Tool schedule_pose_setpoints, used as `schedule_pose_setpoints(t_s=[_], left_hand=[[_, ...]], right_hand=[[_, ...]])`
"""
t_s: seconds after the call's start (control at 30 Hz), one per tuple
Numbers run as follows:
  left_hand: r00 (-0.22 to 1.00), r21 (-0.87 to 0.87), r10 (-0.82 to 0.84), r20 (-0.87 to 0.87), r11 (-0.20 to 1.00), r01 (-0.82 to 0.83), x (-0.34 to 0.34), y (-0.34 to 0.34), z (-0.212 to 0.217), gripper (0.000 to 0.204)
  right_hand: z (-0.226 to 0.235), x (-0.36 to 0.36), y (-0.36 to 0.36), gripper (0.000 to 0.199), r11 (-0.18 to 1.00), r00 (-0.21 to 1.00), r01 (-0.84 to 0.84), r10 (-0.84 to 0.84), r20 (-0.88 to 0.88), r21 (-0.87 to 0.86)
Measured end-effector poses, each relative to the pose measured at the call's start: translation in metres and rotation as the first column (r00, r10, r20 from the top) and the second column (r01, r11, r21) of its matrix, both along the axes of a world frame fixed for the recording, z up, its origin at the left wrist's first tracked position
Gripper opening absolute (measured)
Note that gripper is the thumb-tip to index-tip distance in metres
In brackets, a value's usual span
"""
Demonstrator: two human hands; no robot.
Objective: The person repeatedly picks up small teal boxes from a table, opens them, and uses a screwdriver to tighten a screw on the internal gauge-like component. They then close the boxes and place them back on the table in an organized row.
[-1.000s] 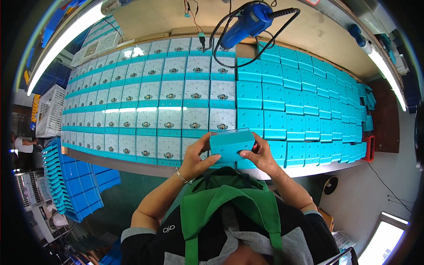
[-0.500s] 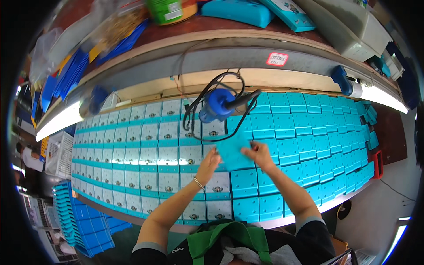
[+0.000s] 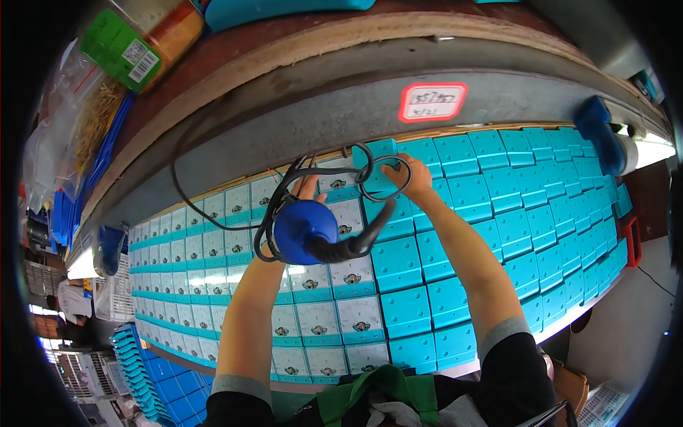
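My right hand [image 3: 415, 176] grips the right side of a teal plastic cover [image 3: 375, 151] in the far row, thumb on its face. Partly behind black cable, my left hand [image 3: 308, 189] is over the white-faced meters [image 3: 310, 282] just left of that cover, fingers apart and holding nothing visible. A blue cylindrical tool [image 3: 306, 229] with a thick black cord hangs above my left forearm and hides my wrist. Right of the meters, rows of teal covers [image 3: 400, 265] lie side by side.
Looped black cable [image 3: 274, 206] hangs around the tool. A grey beam [image 3: 341, 99] with a red-edged label [image 3: 432, 102] runs along the back, below a wooden shelf [image 3: 306, 46]. Lamps glow at both ends. Blue crates [image 3: 174, 384] stand at lower left, and a red frame [image 3: 630, 242] at right.
Both hands have reached farther out to the back row. The teal cover has gone from mid-table to there, and my left hand has come off it. The view has shifted, with the tool appearing larger and lower.
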State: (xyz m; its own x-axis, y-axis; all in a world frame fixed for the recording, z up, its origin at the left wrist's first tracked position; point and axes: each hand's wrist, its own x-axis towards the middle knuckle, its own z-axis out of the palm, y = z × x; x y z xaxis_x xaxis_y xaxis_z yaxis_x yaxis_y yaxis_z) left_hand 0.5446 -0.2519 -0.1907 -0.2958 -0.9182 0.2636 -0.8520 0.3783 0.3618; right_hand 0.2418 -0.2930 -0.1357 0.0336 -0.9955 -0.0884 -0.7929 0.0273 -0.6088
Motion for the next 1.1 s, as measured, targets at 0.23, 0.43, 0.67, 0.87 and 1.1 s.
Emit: schedule_pose_setpoints(t_s=[0.23, 0.43, 0.67, 0.87, 1.1], left_hand=[[0.952, 0.225, 0.052, 0.302, 0.966, -0.124, -0.023, -0.036, 0.007, 0.079], [0.951, 0.331, 0.075, 0.299, 0.927, -0.178, -0.033, -0.042, 0.018, 0.081], [0.998, 0.052, 0.044, -0.039, 0.998, -0.042, -0.029, -0.033, 0.037, 0.085], [0.896, -0.027, -0.019, -0.443, 1.0, 0.007, -0.033, 0.036, 0.071, 0.082], [0.956, 0.308, -0.03, -0.292, 0.943, 0.123, -0.028, 0.178, 0.062, 0.09]], right_hand=[[0.01, -0.006, -0.02, 0.046, 0.984, 0.977, -0.137, 0.152, -0.147, 0.11], [-0.006, 0.001, -0.018, 0.039, 0.988, 0.938, -0.13, 0.095, -0.333, -0.084], [-0.034, 0.001, 0.012, 0.032, 0.95, 0.993, -0.019, -0.018, -0.115, -0.311], [0.013, -0.001, 0.084, 0.015, 0.969, 0.943, -0.096, 0.162, 0.291, -0.228], [0.037, -0.02, 0.2, 0.021, 0.857, 0.769, -0.373, 0.072, 0.635, 0.354]])
